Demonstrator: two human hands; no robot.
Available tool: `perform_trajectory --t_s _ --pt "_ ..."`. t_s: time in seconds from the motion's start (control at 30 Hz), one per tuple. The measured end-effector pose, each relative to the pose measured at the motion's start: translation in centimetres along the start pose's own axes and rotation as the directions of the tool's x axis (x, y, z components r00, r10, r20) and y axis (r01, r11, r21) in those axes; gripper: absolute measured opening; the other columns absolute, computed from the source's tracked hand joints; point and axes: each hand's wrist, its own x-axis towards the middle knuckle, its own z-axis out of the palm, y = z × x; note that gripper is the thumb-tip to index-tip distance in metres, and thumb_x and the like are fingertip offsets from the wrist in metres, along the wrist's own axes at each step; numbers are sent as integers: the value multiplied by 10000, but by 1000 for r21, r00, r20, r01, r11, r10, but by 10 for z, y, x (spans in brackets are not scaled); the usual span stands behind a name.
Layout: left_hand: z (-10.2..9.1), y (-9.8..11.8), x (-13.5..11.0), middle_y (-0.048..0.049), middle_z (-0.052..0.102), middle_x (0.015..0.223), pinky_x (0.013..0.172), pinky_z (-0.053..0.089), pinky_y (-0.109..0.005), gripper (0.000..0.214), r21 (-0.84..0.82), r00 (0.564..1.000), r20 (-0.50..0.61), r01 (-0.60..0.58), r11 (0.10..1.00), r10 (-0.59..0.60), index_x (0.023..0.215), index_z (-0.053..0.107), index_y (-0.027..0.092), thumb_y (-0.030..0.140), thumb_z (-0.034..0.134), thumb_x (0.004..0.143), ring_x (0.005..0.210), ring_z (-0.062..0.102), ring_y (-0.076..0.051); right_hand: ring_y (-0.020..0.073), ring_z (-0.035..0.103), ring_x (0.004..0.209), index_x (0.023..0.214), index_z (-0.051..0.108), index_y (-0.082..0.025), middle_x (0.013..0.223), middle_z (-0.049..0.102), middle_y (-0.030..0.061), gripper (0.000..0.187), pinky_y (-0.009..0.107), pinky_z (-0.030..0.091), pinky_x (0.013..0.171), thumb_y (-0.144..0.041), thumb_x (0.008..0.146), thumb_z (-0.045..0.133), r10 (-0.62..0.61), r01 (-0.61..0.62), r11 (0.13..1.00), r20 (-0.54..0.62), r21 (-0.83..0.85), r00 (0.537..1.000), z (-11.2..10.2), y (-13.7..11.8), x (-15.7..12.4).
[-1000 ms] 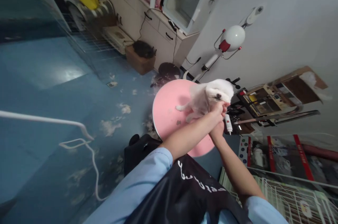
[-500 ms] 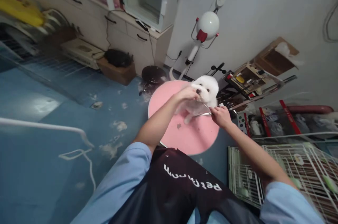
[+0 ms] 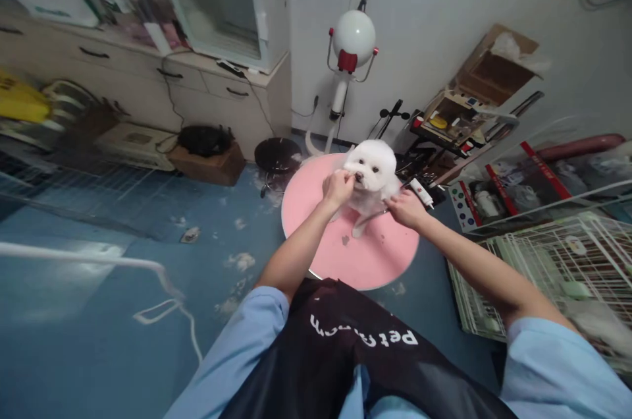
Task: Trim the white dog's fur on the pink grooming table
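A small white fluffy dog point(image 3: 372, 172) sits on a round pink table point(image 3: 345, 254), facing me. My left hand point(image 3: 337, 187) is closed at the dog's muzzle, holding its chin fur. My right hand point(image 3: 405, 209) is closed on a thin metal tool, apparently scissors point(image 3: 378, 213), held at the dog's chest. A white clipper point(image 3: 421, 193) lies at the table's right edge, just beyond my right hand.
A white stand dryer point(image 3: 351, 43) stands behind the table by the wall. A black stool point(image 3: 277, 155), a cabinet with drawers point(image 3: 217, 86) and a brown box point(image 3: 207, 165) are at the left. Tool racks point(image 3: 459, 122) and wire cages point(image 3: 557, 267) crowd the right. Fur tufts litter the blue floor point(image 3: 99, 313).
The view swung left and levelled. My hands separated: the left now holds the muzzle, the right moved to the dog's chest with the scissors. The dog turned upright to face me.
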Motion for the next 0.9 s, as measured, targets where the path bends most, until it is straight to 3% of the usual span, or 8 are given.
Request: perform_trajectory --t_s 0.17,0.3,0.43,0.53,0.67,0.73,0.83,0.9 --pt "18 -3 -17 -86 770 1022 780 416 -292 113 -46 996 62 74 996 -71 853 778 189 283 723 885 971 678 -229 188 651 793 835 763 -174 843 755 118 152 336 361 874 -130 858 619 -7 -23 978 144 208 990 72 -38 -29" --pt "24 8 -15 -76 753 952 744 411 -273 183 -102 996 -45 77 992 -82 799 756 176 235 643 930 891 669 -198 187 653 750 764 705 -198 832 761 82 163 299 380 745 -137 833 570 190 -250 896 192 367 963 145 -95 -68" --pt "10 30 2 -42 710 807 667 357 -271 230 -62 998 -59 11 998 -14 686 689 186 236 642 906 770 616 -179 216 658 747 765 680 -194 773 740 68 124 313 416 753 -127 778 576 400 -439 743 191 505 896 187 -136 -90" --pt "0 51 15 -23 642 677 631 305 -279 302 29 999 -36 -28 999 29 599 603 191 246 642 894 689 554 -171 269 686 869 969 714 -192 916 766 132 247 366 470 838 -114 823 530 555 -506 599 134 621 821 190 -157 -74" --pt "-4 75 24 -2 548 588 610 280 -282 365 97 998 -57 -23 995 28 540 497 199 252 656 864 615 465 -154 269 695 1032 1410 545 -181 1165 740 143 458 356 520 853 -186 985 373 714 -478 409 54 778 698 161 -170 -7" --pt "-4 79 26 9 494 549 603 280 -279 398 87 996 -75 -49 995 56 513 441 203 242 649 850 590 431 -146 264 708 977 1460 504 -212 1108 750 109 475 342 530 821 -257 996 410 775 -390 254 56 885 630 141 -167 26" --pt "-5 77 28 22 443 515 597 283 -275 399 38 990 -96 -99 994 102 497 419 205 234 637 829 561 402 -135 290 711 944 1455 510 -214 1084 756 121 485 361 530 799 -312 985 444 851 -340 -3 181 940 493 119 -154 53" --pt "-7 72 29 26 438 506 591 286 -272 383 11 988 -111 -110 994 110 494 431 205 235 644 810 549 394 -131 293 707 978 1435 524 -212 1136 748 134 471 364 525 817 -322 984 449 867 -306 -52 195 951 458 113 -146 57"
